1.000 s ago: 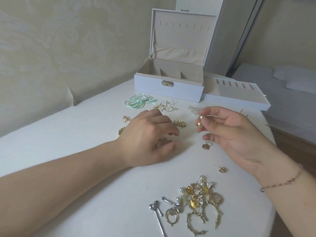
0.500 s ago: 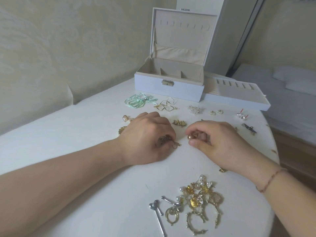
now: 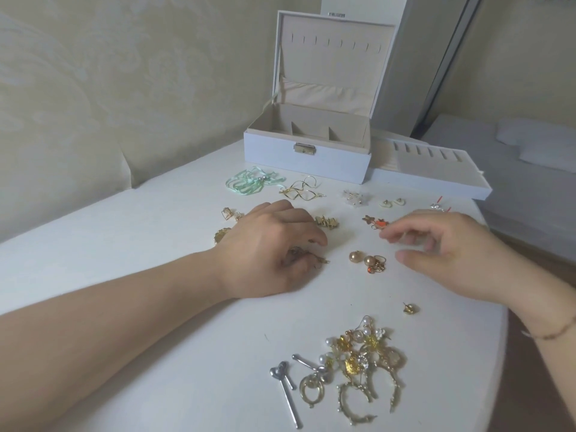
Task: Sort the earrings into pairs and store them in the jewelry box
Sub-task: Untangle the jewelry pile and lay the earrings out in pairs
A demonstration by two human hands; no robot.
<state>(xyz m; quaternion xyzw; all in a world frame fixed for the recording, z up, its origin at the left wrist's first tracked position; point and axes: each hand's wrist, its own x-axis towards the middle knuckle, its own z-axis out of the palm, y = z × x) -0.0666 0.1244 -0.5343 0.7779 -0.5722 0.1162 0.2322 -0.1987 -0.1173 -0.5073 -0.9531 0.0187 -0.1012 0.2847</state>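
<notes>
Left grip (image 3: 274, 244) pinches a dark earring (image 3: 307, 257); right grip (image 3: 442, 251) slack, empty, near table edge (image 3: 498, 307).

1. Two pearl earrings (image 3: 363, 258), just beside the right fingers (image 3: 402, 236), looked glossy bronze.
2. The heap of earrings (image 3: 358, 363) nearer than the fingers was shiny gold metal.
3. The jewelry box (image 3: 307, 157) beyond the fingers had matt cloth lining.
4. The worktop (image 3: 156, 260) was matt white.
</notes>
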